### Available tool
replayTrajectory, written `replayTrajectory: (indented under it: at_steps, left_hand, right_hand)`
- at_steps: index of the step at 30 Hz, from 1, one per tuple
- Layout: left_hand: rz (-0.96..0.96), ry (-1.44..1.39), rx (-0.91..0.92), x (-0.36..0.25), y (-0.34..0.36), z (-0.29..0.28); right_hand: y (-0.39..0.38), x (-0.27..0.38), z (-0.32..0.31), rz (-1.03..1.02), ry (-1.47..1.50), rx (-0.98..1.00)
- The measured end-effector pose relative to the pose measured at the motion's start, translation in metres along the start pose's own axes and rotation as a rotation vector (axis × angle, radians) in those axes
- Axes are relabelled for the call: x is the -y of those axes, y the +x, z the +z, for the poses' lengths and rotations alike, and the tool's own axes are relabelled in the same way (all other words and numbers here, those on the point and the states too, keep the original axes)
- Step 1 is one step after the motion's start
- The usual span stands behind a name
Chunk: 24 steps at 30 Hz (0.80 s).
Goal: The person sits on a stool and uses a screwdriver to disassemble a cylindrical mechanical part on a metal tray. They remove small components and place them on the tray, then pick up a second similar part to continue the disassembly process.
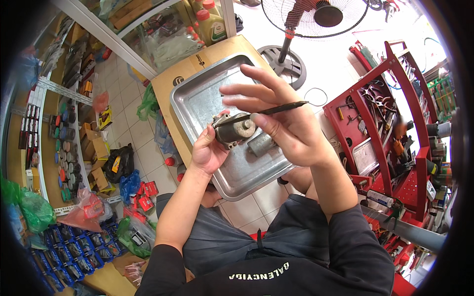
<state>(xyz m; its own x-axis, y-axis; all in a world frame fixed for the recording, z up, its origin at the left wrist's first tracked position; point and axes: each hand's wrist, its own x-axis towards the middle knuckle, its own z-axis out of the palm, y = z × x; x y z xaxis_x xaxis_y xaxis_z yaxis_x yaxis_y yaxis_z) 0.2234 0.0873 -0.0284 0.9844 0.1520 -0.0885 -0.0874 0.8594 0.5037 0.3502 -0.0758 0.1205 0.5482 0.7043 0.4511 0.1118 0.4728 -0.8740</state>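
My left hand (207,150) grips a cylindrical metal motor part (234,130) with a silver end cap, over a steel tray (237,182). A long, thin, dark tool (285,108) lies across the motor, its left end at the motor's bracket. My right hand (286,118) holds this tool by the thumb, with the other fingers lifted and spread, slightly blurred. Below the right thumb a second grey metal cylinder (261,145) lies in the tray, partly hidden by the hand.
The tray sits on cardboard (168,84). A standing fan (306,15) is behind it. A red tool cart (360,113) stands at right. Shelves (69,148) with parts and bags line the left; a glass cabinet (163,29) with bottles is at the back.
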Motion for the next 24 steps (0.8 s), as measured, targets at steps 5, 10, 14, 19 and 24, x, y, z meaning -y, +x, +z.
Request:
replayTrajectory:
  at_steps: [5,10,14,19,24]
  left_hand:
    - [0.030,-0.006,-0.081,0.002,0.000,0.008]
    - [0.019,0.015,-0.069,-0.001,0.000,0.004]
    - [0.015,0.022,-0.055,-0.002,0.001,0.000]
    - [0.023,0.028,-0.054,-0.004,0.000,0.006]
    - [0.072,0.078,-0.020,-0.004,-0.001,0.006]
  right_hand:
    - [-0.002,-0.018,-0.024,-0.101,-0.126,0.174]
    - [-0.004,-0.015,-0.022,-0.080,-0.203,0.188]
    - [-0.006,-0.018,-0.019,-0.108,-0.181,0.147]
    - [-0.008,-0.022,-0.017,-0.156,-0.201,0.095]
    - [-0.005,-0.021,-0.019,-0.215,-0.259,0.072]
